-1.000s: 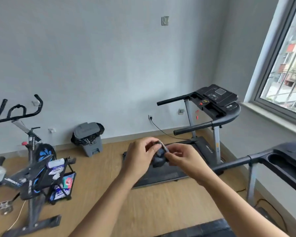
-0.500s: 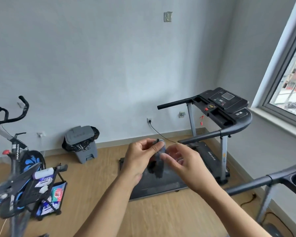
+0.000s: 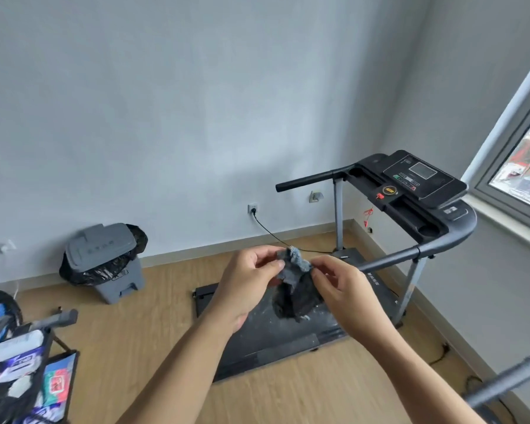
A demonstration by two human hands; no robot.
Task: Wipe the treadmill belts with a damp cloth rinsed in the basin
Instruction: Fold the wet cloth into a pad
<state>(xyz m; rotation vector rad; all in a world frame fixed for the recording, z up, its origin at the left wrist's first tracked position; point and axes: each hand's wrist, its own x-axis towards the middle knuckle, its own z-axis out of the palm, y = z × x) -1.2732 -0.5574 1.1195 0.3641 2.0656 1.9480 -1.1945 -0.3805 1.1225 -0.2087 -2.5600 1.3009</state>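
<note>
A dark grey cloth (image 3: 295, 283) hangs in the air in front of me, over the treadmill. My left hand (image 3: 248, 280) pinches its upper left corner and my right hand (image 3: 340, 289) pinches its upper right edge. The cloth's lower part droops in a dark bunch between the hands. Below lies the black treadmill belt (image 3: 273, 341), marked with pale dusty smears. The treadmill's console (image 3: 416, 179) and handrails stand at the right, toward the window. No basin is in view.
A grey lidded bin (image 3: 104, 261) with a black liner stands by the wall at the left. An exercise bike (image 3: 10, 359) fills the lower left corner. A power cord (image 3: 276, 237) runs from a wall socket to the treadmill. A second machine's bar (image 3: 508, 381) crosses the lower right.
My view has swung left and down, so the second treadmill has nearly left the frame. The cloth, bunched between my hands before, now hangs opened out and pulled apart.
</note>
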